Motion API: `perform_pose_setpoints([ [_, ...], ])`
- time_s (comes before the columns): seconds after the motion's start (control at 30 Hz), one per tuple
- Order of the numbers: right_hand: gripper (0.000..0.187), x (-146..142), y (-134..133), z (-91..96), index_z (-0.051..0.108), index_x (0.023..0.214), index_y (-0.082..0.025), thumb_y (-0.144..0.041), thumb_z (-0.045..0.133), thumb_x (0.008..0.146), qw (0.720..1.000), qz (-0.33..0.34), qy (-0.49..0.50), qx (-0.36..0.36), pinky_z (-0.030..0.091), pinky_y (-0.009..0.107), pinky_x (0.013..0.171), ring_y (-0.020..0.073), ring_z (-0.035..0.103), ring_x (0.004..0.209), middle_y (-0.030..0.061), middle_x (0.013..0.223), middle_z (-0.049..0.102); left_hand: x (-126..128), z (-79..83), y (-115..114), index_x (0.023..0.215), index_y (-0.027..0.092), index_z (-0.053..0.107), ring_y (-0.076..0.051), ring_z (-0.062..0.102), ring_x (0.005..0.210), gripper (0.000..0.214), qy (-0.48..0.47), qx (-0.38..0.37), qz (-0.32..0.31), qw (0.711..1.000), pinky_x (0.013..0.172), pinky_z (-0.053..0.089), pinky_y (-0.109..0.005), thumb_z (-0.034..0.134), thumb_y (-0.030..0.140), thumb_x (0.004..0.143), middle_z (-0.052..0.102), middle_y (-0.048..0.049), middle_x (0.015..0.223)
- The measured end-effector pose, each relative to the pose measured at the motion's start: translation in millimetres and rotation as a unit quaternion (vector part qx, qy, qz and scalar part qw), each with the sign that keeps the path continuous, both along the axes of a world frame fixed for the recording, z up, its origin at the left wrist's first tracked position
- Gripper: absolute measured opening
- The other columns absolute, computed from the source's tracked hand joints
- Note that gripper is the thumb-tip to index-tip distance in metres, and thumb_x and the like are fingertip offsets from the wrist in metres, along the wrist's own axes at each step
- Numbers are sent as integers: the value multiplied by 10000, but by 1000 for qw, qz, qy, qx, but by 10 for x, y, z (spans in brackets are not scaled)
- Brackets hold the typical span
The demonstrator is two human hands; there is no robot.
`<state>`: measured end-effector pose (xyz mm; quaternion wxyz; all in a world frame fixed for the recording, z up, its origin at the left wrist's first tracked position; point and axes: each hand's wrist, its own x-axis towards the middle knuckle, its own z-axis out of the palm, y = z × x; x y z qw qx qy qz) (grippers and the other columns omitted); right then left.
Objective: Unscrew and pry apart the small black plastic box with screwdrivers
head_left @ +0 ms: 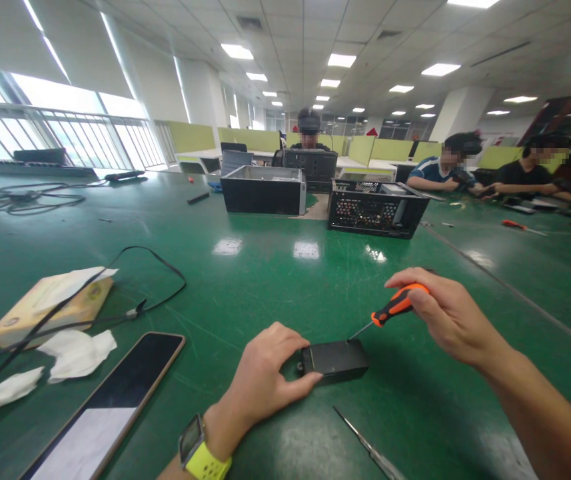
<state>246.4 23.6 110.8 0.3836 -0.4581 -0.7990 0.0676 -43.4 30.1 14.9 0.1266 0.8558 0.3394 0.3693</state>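
Observation:
A small flat black box [338, 359] lies on the green table [265, 280] right in front of me. My left hand [265, 377], with a yellow-strapped watch on the wrist, grips the box at its left end with thumb and fingers. My right hand [445, 313] is closed round an orange-and-black screwdriver [392, 308]. The screwdriver slants down to the left and its thin tip touches the box's far right corner.
A second thin metal tool [368, 447] lies just in front of the box. A phone [110, 407], crumpled tissues [78, 353], a flat tan packet [50, 308] and a black cable [155, 293] lie at my left. Two open computer cases [265, 190] [378, 208] stand farther back. Three people sit beyond them.

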Motion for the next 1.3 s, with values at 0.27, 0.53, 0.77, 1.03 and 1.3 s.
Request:
perform_pose_setpoints([
  [0.27, 284, -4, -119, 113, 617, 1191, -259, -322, 584, 916, 998, 13, 50, -27, 502, 234, 516, 113, 625, 565, 15, 912, 718, 4, 7, -16, 969, 139, 693, -253, 633, 818, 281, -6, -2, -4, 1000, 726, 529, -394, 773, 286, 743, 704, -95, 898],
  [0.53, 306, -86, -132, 117, 662, 650, -220, -356, 578, 911, 991, -91, -25, 94, 383, 264, 478, 112, 527, 445, -18, 526, 624, 2, 15, -11, 961, 159, 693, -245, 636, 815, 268, -3, -2, 2, 1000, 727, 537, -383, 766, 302, 747, 708, -89, 901],
  [0.77, 350, -202, -154, 72, 637, 620, -220, -343, 537, 931, 996, -65, 0, 58, 378, 263, 477, 119, 525, 456, -18, 511, 588, -1, 13, -10, 969, 169, 689, -236, 635, 804, 266, -7, 3, 2, 1000, 721, 535, -369, 758, 310, 753, 708, -81, 892],
  [1.03, 331, -218, -115, 17, 646, 646, -207, -316, 536, 938, 996, -53, -16, 68, 394, 260, 490, 112, 550, 464, -20, 526, 609, -2, -7, -9, 976, 163, 688, -240, 630, 816, 277, -2, -3, 1, 1000, 729, 533, -379, 755, 322, 759, 706, -88, 904],
  [1.3, 203, -216, -225, 141, 659, 1090, -262, -254, 565, 909, 999, 32, -20, 38, 519, 276, 604, 168, 687, 728, 36, 948, 747, -2, -20, -8, 986, 183, 687, -233, 630, 827, 274, -1, -8, 1, 1000, 739, 531, -365, 753, 326, 762, 708, -79, 909],
])
